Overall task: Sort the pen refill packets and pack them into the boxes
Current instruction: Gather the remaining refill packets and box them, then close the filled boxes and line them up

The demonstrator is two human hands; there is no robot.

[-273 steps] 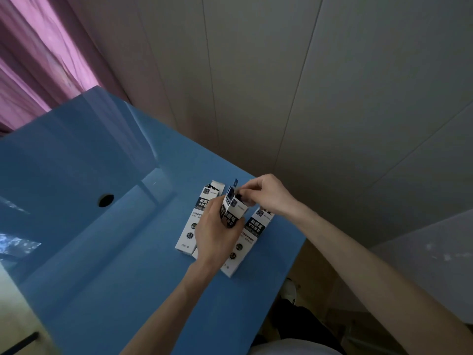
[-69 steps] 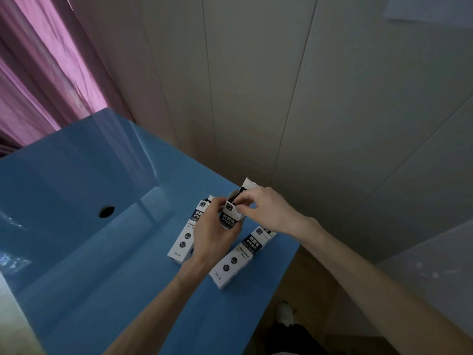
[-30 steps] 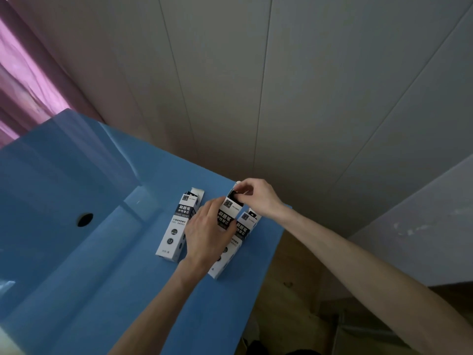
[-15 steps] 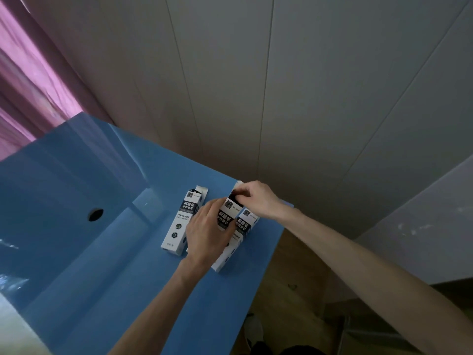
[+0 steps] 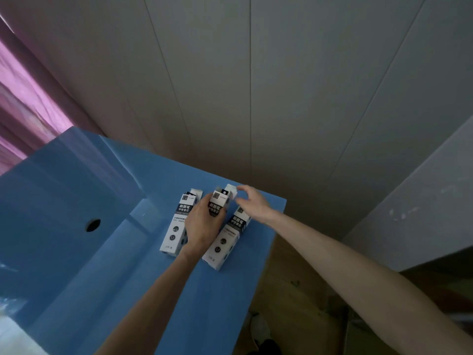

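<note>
- The left hand (image 5: 202,228) is wrapped around the middle box (image 5: 218,203), thumb on one side and fingers curled round the other, holding it tilted up off the blue tabletop (image 5: 128,265) with its open top end pointing toward the far edge.
- The top flap (image 5: 231,190) of that middle box stands open, and a dark opening shows just below it; what is inside is too small to make out.
- The right hand (image 5: 253,203) hovers just beside the open flap, fingers loosely spread and slightly curled, gripping nothing; whether a fingertip touches the flap cannot be told.
- A second white-and-black box (image 5: 178,225) lies flat on the tabletop to the left of the held one, its long side running from the near side toward the far edge, its top flap also lifted.
- A third box (image 5: 226,242) lies flat to the right, near the right edge of the tabletop, partly beneath the right wrist, angled toward the far right corner.
- All three boxes sit close together in the far right part of the tabletop.
- A round dark hole (image 5: 93,224) sits in the tabletop well to the left of the boxes.
- A pink curtain (image 5: 23,106) hangs past the far left corner, beside a pale panelled wall (image 5: 256,85).
</note>
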